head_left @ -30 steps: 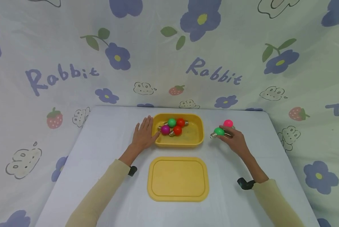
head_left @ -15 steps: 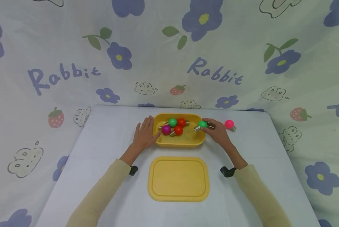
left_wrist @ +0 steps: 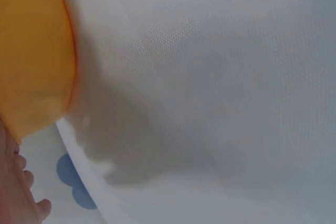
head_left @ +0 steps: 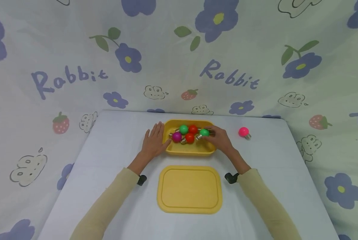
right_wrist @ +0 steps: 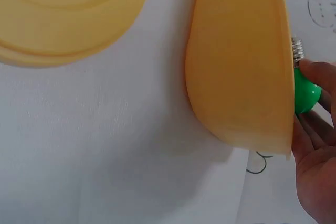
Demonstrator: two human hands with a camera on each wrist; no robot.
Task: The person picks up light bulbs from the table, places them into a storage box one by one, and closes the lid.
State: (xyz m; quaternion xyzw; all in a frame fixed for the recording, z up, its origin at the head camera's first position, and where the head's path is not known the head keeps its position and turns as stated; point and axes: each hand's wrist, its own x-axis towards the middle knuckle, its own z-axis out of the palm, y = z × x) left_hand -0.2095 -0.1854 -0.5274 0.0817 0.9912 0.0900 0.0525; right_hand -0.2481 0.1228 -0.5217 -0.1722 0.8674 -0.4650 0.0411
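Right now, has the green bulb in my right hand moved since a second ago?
Yes, leftward: the held green bulb was right of the yellow tray; now it appears within the tray's rim.

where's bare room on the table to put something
Bare tabletop: between its left edge and left hand; right of the right sleeve, nearer than the pink bulb. Crowded: yellow bin, bulbs toward its left, right hand at its right end.

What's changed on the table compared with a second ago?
The right hand has carried a green bulb leftward, from near the pink bulb to the yellow box's opening, and still grips it. Unchanged: the left hand at the box's left side, four bulbs inside, the pink bulb and the yellow lid.
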